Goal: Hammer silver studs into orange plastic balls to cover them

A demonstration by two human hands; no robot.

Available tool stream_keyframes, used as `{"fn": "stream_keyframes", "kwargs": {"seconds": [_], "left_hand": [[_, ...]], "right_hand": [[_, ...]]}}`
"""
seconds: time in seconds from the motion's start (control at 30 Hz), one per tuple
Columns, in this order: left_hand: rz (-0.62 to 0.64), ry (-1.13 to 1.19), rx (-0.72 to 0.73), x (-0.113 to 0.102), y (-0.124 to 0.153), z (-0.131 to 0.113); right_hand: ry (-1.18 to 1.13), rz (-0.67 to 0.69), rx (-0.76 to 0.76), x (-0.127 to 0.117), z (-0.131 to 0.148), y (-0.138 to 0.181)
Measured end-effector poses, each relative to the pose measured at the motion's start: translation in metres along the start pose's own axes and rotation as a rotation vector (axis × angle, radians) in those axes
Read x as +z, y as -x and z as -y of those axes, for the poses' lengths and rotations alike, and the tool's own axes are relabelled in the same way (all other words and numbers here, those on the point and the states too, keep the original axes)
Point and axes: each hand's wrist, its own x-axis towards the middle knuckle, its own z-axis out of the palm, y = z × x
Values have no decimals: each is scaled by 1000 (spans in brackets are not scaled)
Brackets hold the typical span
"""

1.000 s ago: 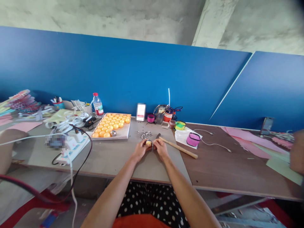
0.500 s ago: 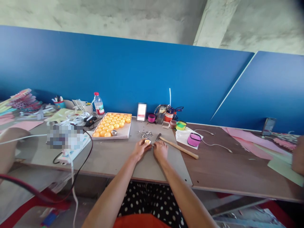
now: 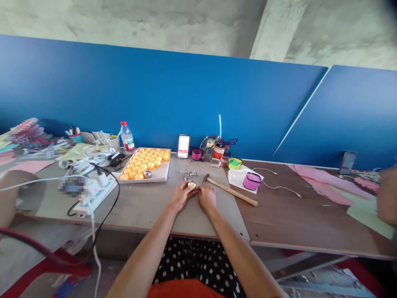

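My left hand (image 3: 180, 196) is closed around a small orange ball (image 3: 192, 185) partly covered with shiny silver bits, just above the grey board. Against its right side, my right hand (image 3: 207, 195) has its fingers pinched together; whatever sits between them is too small to make out. Beyond the hands lies a loose pile of small silver pieces (image 3: 190, 176). A hammer (image 3: 232, 192) with a wooden handle rests right beside my right hand, its head toward the pile.
At the left, a shallow white box (image 3: 163, 174) holds several orange balls (image 3: 139, 166) and one silver-covered ball (image 3: 147, 174). A bottle (image 3: 127, 138), power strip (image 3: 101, 194) and cables stand further left. Right are a purple mesh piece (image 3: 252, 181) and coloured sheets (image 3: 319, 182). Other people's arms show at both edges.
My right hand's fingertips have come closer to my left hand and the ball. The ball stays in my left hand, and the view has shifted slightly.
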Motion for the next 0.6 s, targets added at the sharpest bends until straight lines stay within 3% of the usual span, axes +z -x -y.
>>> {"fn": "stream_keyframes", "kwargs": {"seconds": [0.37, 0.5, 0.6], "left_hand": [[5, -14, -1, -2, -2, 2], [0, -27, -8, -2, -2, 2], [6, -53, -6, -2, -2, 3]], "right_hand": [[-63, -67, 49, 3, -3, -1], [-307, -181, 87, 4, -7, -3], [-555, -168, 115, 5, -9, -5]]}}
